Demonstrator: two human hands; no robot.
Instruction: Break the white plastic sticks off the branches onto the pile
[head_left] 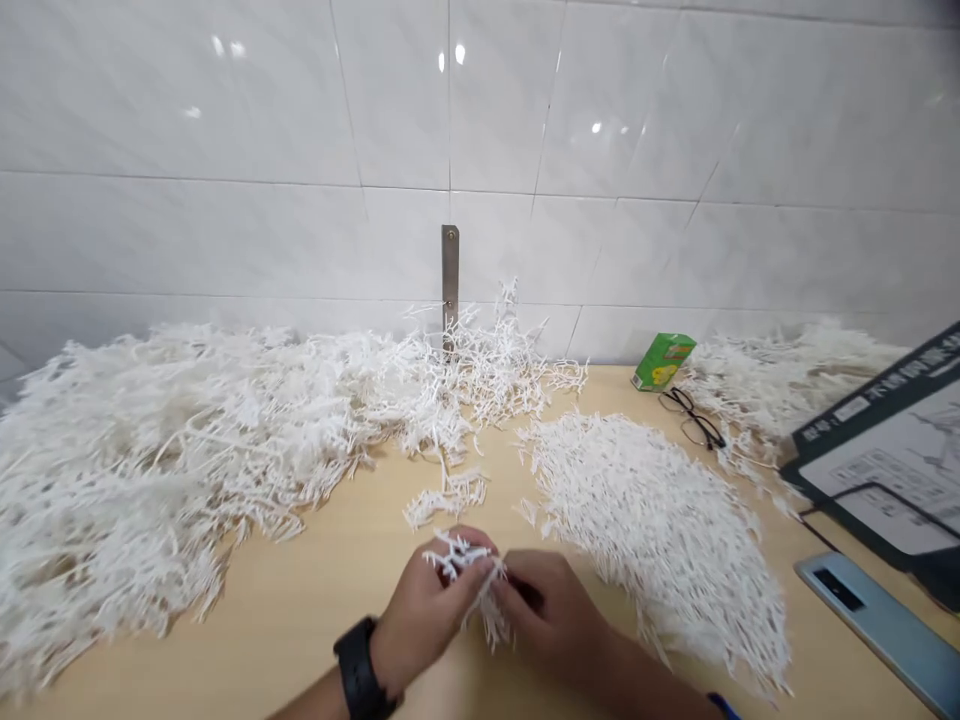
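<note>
My left hand (pixel 427 610), with a black watch (pixel 362 668) on the wrist, is closed round a bunch of white branched plastic pieces (pixel 456 554). Thin sprigs stick out above its fingers and hang below. My right hand (pixel 559 605) meets it from the right, thumb and fingers pinched at the edge of the same bunch; its fingertips are partly hidden. Just beyond the hands lies a small cluster of white sprigs (pixel 448 498). To the right spreads a flat pile of short, loose white pieces (pixel 660 510).
A large heap of tangled white sprigs (pixel 187 430) covers the left and back. Along the right are a green box (pixel 664 362), black glasses (pixel 694 418), another white heap (pixel 787 375), a dark printed carton (pixel 892 450) and a phone (pixel 881 630). Behind stands a tiled wall (pixel 285 120) with a metal strip (pixel 450 275).
</note>
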